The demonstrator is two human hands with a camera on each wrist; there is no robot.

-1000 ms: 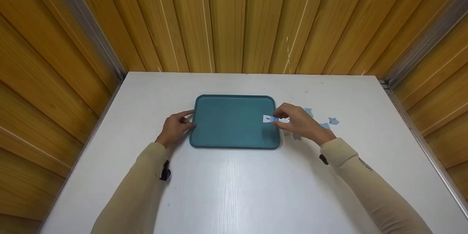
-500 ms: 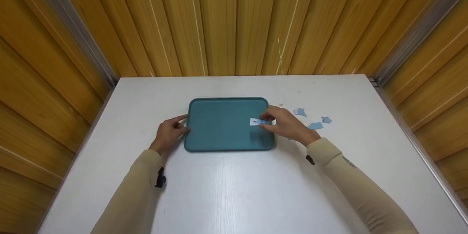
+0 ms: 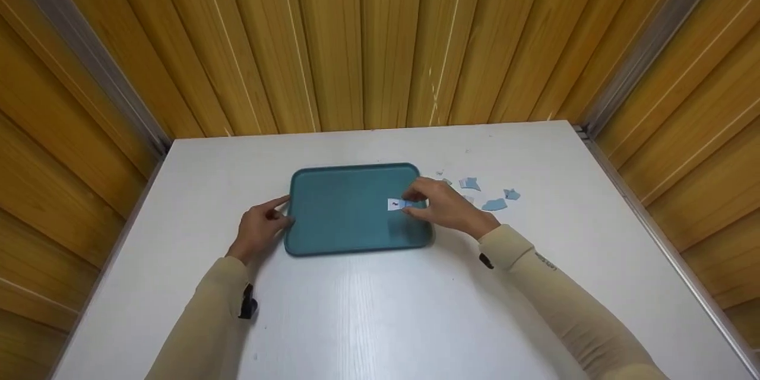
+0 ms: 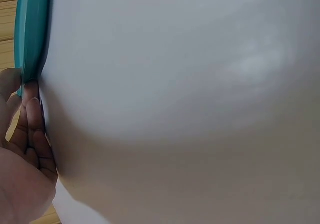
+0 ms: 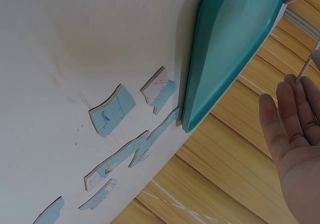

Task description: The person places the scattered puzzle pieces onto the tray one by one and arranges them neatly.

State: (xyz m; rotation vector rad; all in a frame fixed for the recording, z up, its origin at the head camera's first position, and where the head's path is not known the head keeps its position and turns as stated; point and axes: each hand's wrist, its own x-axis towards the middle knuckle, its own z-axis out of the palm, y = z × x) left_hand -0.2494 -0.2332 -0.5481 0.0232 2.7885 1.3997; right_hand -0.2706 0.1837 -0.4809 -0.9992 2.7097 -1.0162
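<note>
A white table fills the lower part of the head view, its top showing faint wood grain, a soft streak of reflected light and a few small specks; the right wrist view also shows pale pinkish smudges on it. Yellow-brown wood-look walls with grooved panels and thin pale streaks stand behind the table and on both sides, with a grey metal post at the right back corner and another grey post at the left. On the table lies a teal tray with rounded corners and a raised rim. The left hand grips the tray at its left edge, thumb at the rim. The right hand pinches a small flat piece over the tray's right part. Beside the tray, loose pieces lie scattered, light blue with printed lines and small pictures. The held piece bears a dark mark on its white part, too small to make out. Dark lettering on the beige right sleeve cannot be read. A black object sits at the left cuff.
</note>
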